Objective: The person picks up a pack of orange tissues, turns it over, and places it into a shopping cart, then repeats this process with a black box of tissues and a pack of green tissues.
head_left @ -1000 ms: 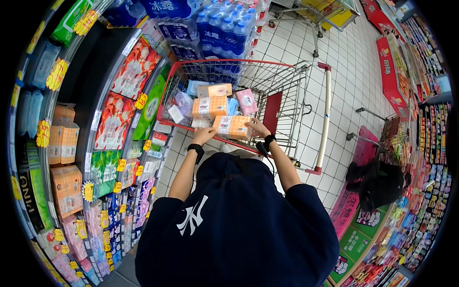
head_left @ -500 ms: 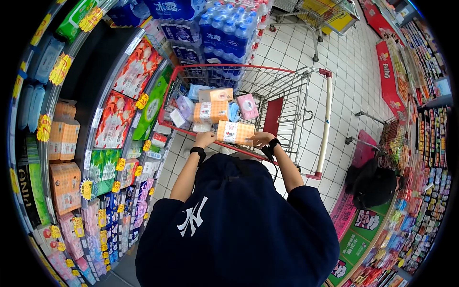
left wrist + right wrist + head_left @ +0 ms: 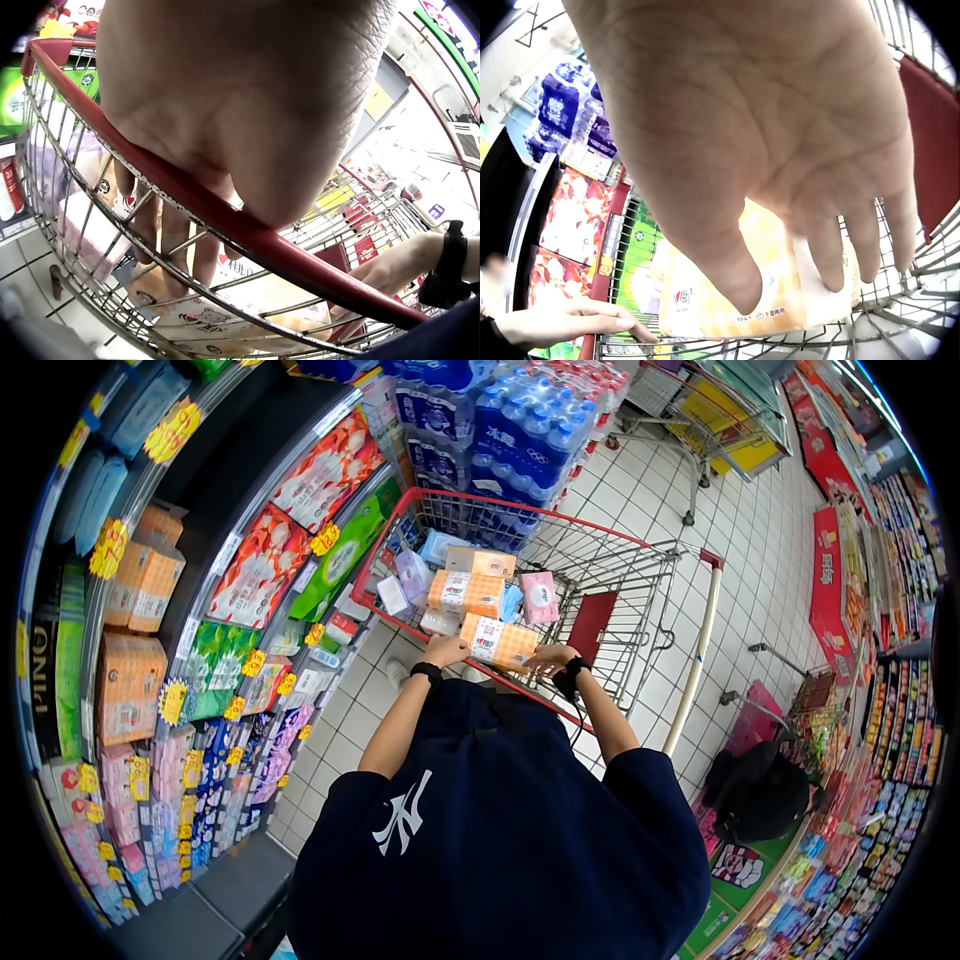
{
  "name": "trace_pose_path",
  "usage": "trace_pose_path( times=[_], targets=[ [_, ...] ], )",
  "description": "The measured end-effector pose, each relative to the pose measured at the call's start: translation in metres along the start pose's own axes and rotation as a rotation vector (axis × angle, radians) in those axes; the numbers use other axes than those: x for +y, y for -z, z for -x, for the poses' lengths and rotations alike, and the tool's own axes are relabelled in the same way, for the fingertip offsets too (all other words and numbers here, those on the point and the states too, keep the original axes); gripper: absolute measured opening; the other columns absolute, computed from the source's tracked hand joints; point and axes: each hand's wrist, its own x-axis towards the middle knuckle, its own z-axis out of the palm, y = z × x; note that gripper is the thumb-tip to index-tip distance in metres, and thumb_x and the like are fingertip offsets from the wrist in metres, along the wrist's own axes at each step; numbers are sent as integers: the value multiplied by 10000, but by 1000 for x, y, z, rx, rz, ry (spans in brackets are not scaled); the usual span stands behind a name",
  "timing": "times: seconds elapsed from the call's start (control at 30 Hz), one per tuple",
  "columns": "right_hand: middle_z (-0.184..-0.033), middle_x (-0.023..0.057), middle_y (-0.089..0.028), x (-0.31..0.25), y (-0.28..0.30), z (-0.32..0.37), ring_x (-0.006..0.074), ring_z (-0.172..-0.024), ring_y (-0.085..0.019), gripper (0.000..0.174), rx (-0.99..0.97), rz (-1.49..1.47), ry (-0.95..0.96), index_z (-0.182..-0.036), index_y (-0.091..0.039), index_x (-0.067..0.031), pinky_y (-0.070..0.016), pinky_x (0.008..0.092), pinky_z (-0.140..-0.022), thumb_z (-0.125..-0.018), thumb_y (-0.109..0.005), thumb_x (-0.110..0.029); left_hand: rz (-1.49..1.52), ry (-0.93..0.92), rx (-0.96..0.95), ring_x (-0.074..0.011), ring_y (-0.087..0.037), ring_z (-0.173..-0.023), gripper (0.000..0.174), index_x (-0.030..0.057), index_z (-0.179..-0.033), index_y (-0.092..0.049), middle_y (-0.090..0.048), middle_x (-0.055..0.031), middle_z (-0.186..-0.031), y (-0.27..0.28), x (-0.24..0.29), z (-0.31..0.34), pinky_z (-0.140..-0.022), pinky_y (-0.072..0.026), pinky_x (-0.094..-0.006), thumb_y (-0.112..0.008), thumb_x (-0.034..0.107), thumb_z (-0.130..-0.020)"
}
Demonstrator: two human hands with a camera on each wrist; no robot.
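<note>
An orange-and-white checked tissue pack (image 3: 497, 642) lies along the near side of the shopping cart's basket, just inside the red rim (image 3: 187, 196). My left hand (image 3: 447, 650) reaches over this rim at the pack's left end. Its fairly straight fingers (image 3: 175, 247) rest on the pack. At the other end, my right hand (image 3: 552, 657) holds the pack, the thumb (image 3: 739, 281) on its printed face and the fingers round the end. Behind it in the cart are another checked tissue pack (image 3: 467, 594), a plain orange pack (image 3: 482, 562) and a pink pack (image 3: 540, 597).
Shelves of tissue goods stand on the left, with red packs (image 3: 262, 566) and checked packs (image 3: 130, 688). Blue-wrapped water bottles (image 3: 522, 445) are stacked beyond the cart. Another cart (image 3: 705, 415) stands farther back. A dark-clad figure (image 3: 765, 790) is beside the right-hand display.
The head view has turned, so the cart now slants down to the right. The held tissue pack has shifted a little toward the near rim, with both hands still at its ends.
</note>
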Motion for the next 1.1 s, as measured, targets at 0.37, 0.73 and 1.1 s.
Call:
trace_pose_path(
  times=[0.37,0.73,1.1],
  targets=[
    [-1294,166,-468,-24,-2,6,323,-1159,-482,685,83,-42,77,-1337,-389,-139,-427,445,-924,-771,-629,-441,49,32,36,-268,-620,-831,319,192,-854,-706,-676,-77,-859,-6,-4,-4,-842,-365,-383,-519,429,-751],
    [-1257,205,-503,-26,-20,22,326,-1121,-519,720,77,166,45,-1262,-471,-11,-433,368,-910,-766,-592,-519,191,-43,178,-282,-518,-1053,399,138,-1016,-658,-641,-121,-1023,-2,-12,16,-1023,-224,-384,-512,440,-798],
    [-1177,207,-567,-40,-22,24,307,-1070,-557,698,72,406,119,-1193,-540,7,-447,346,-871,-760,-587,-539,463,-43,25,-263,-172,-1359,554,70,-1266,-492,-378,-148,-1384,16,-24,43,-1106,-33,-416,-521,443,-857]
  ],
)
